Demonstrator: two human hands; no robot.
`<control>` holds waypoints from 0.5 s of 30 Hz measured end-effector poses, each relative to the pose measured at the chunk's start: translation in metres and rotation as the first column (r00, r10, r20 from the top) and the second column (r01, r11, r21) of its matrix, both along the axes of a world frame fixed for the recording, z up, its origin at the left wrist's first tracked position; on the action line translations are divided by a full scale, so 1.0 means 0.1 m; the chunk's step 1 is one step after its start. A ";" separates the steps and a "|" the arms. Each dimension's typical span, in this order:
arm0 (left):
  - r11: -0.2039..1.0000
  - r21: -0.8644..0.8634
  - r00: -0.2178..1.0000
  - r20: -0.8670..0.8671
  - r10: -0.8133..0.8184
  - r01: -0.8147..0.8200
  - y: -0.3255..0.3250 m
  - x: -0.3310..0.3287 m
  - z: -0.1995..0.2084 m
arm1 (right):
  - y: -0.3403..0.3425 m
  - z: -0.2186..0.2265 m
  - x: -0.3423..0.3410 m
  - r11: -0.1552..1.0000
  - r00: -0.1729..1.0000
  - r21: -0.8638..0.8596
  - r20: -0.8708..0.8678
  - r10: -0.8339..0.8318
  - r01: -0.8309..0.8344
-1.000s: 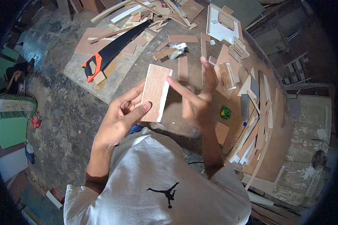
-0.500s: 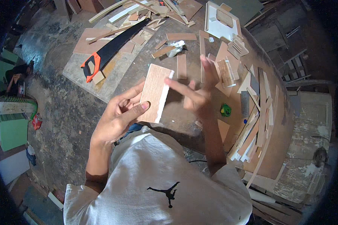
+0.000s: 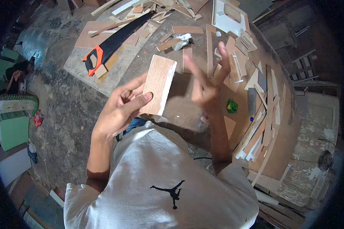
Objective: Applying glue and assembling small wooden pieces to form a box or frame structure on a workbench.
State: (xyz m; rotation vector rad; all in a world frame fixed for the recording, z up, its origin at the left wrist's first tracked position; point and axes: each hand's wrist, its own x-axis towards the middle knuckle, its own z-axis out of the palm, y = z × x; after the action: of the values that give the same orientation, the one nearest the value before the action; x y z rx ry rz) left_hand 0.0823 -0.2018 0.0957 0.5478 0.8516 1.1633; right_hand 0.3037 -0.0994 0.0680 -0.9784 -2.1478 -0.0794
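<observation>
Between the thumb and fingers of my left hand is a small rectangular wooden board, held up above the workbench. A ragged white strip, like glue, runs along the board's right edge. My right hand hovers just right of the board without touching it, index finger and another finger stretched out and apart. Nothing shows in that hand. Beyond the board stands a small container smeared with white paste, and a flat wooden stick lies across it.
A handsaw with an orange and black handle lies on the bench's left part. Wood offcuts pile up at the back. Long wooden strips are stacked at right, near a green tape measure. A white panel lies far right.
My right index finger has come off the board's white edge, and the hand has moved slightly right. The left hand keeps its hold on the board. The view has shifted a little.
</observation>
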 end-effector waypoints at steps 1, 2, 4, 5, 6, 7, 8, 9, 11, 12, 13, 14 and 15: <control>1.000 0.001 1.000 -0.006 0.005 -0.005 0.01 0.01 0.00 | -0.02 0.01 -0.02 0.998 0.998 -0.033 -0.005 0.055 -0.055; 1.000 -0.003 1.000 -0.020 0.002 -0.002 0.00 0.00 0.00 | -0.03 -0.02 -0.03 0.998 0.999 -0.040 -0.005 0.050 -0.050; 1.000 0.002 1.000 -0.024 0.016 -0.016 0.05 -0.04 -0.04 | 0.00 -0.11 -0.04 0.970 0.975 -0.104 -0.031 0.218 -0.220; 0.999 0.013 0.999 -0.028 0.038 -0.038 0.07 -0.06 -0.06 | -0.04 -0.13 -0.02 0.971 0.977 -0.107 -0.032 0.213 -0.215; 0.998 0.009 0.998 -0.014 0.065 -0.065 0.10 -0.07 -0.07 | -0.10 -0.14 -0.01 0.934 0.951 -0.183 -0.024 0.309 -0.308; 0.998 0.009 0.998 -0.015 0.067 -0.067 0.12 -0.10 -0.09 | -0.14 -0.15 0.00 0.882 0.915 -0.259 -0.023 0.403 -0.394; 0.995 -0.001 0.995 -0.002 0.101 -0.101 0.15 -0.13 -0.11 | -0.15 -0.17 0.03 0.868 0.886 -0.224 0.035 0.461 -0.443; 0.991 -0.007 0.991 0.014 0.132 -0.132 0.18 -0.15 -0.13 | -0.13 -0.20 0.05 0.869 0.886 -0.220 0.037 0.461 -0.443; 0.985 -0.017 0.985 -0.022 0.169 -0.170 0.21 -0.19 -0.23 | -0.08 -0.31 0.07 0.807 0.886 -0.366 -0.223 0.407 -0.463; 0.984 -0.014 0.984 -0.020 0.179 -0.180 0.24 -0.19 -0.26 | 0.01 -0.37 0.14 0.847 0.940 -0.409 -0.179 0.290 -0.339; 0.981 -0.012 0.981 -0.019 0.195 -0.195 0.23 -0.19 -0.29 | 0.15 -0.53 0.17 0.864 0.952 -0.422 -0.244 0.183 -0.274; 0.982 -0.011 0.982 -0.018 0.189 -0.189 0.22 -0.19 -0.31 | 0.33 -0.75 0.21 0.874 0.949 -0.440 -0.306 0.071 -0.207; 0.986 -0.018 0.986 -0.019 0.164 -0.164 0.23 -0.18 -0.32 | 0.56 -1.00 0.31 0.921 0.986 -0.388 -0.162 -0.033 -0.033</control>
State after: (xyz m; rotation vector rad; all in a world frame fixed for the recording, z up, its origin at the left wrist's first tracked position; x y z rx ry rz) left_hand 0.0648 -0.1790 0.0633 0.4791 0.9359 1.3000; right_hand 0.3342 -0.0437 -0.0319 -1.1637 -2.0469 0.4339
